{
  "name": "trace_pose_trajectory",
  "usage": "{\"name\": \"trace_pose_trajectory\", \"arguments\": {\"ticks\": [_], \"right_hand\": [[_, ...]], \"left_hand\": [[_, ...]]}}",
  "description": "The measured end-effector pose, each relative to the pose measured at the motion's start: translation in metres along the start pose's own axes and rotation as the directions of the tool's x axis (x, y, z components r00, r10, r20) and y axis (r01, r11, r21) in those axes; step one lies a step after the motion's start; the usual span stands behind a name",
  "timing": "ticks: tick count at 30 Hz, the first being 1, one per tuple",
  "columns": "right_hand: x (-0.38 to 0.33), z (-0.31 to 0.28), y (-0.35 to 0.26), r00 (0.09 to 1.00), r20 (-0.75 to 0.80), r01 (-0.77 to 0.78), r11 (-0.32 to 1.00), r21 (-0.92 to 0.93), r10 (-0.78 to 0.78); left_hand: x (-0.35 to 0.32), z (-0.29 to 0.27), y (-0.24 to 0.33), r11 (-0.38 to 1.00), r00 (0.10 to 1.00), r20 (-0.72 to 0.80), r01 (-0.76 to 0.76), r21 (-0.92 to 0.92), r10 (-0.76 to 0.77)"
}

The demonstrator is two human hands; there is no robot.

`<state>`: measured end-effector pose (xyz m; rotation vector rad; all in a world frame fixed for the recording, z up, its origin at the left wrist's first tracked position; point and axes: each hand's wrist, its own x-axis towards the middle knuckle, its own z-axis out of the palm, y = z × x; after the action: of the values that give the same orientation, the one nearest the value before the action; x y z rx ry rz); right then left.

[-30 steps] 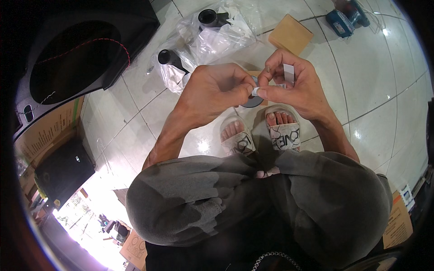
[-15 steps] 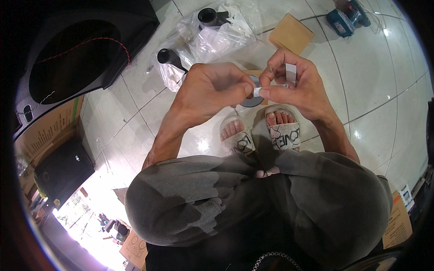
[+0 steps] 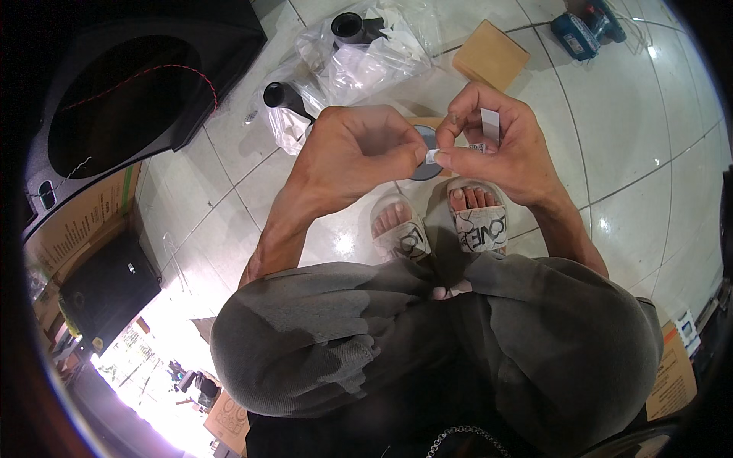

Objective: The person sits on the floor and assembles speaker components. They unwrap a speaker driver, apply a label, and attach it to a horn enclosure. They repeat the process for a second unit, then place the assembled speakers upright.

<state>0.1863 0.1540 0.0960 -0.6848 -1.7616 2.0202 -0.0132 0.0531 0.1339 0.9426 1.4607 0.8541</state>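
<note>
Between my two hands is a small white paper strip (image 3: 490, 122), with part of it curled up behind the fingers of my right hand (image 3: 504, 149). Thumb and forefinger of that hand pinch the strip. My left hand (image 3: 359, 156) is closed in a pinch at the strip's other end, its fingertips almost touching the right thumb. Below the fingertips lies a round grey disc (image 3: 426, 169), partly covered by my hands, on or beside a brown piece (image 3: 427, 121) that is mostly hidden.
Clear plastic bags (image 3: 366, 72) with black tubular parts (image 3: 349, 27) lie ahead. A tan box (image 3: 491, 55) and a blue power tool (image 3: 576, 37) are at far right. A large black speaker cabinet (image 3: 229, 46) stands at left, above a cardboard box (image 3: 84, 210). My sandalled feet (image 3: 477, 221) rest below my hands.
My fingertips have shifted very slightly to the left and closer together over the strip. Otherwise my hands and the surrounding things stay in place.
</note>
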Motion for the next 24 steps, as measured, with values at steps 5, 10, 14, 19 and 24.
{"name": "trace_pose_trajectory", "arguments": {"ticks": [5,10,14,19,24], "right_hand": [[0.0,0.0007,0.0,1.0,-0.004,0.015,1.0,-0.016,-0.015],[0.0009,0.0021,-0.0006,1.0,-0.004,0.019,0.999,-0.039,-0.019],[0.0001,0.0001,-0.0013,1.0,-0.001,0.023,0.999,-0.043,-0.023],[0.0012,0.0007,0.0024,0.999,-0.004,0.039,0.999,-0.026,-0.039],[0.0026,0.0043,0.0034,0.993,-0.089,0.07,0.993,-0.095,-0.078]], "left_hand": [[-0.0005,0.0001,0.0007,1.0,1.0,0.009,0.016,0.023,-0.016],[0.0002,0.0003,-0.0003,1.0,1.0,0.018,0.023,-0.001,-0.023],[0.0002,-0.0004,-0.0004,1.0,0.999,0.029,0.023,0.007,-0.023],[-0.0001,-0.0005,-0.0005,1.0,0.999,0.036,0.012,0.009,-0.012],[0.0014,0.0017,-0.0028,0.999,1.0,0.016,0.008,-0.052,-0.007]]}}
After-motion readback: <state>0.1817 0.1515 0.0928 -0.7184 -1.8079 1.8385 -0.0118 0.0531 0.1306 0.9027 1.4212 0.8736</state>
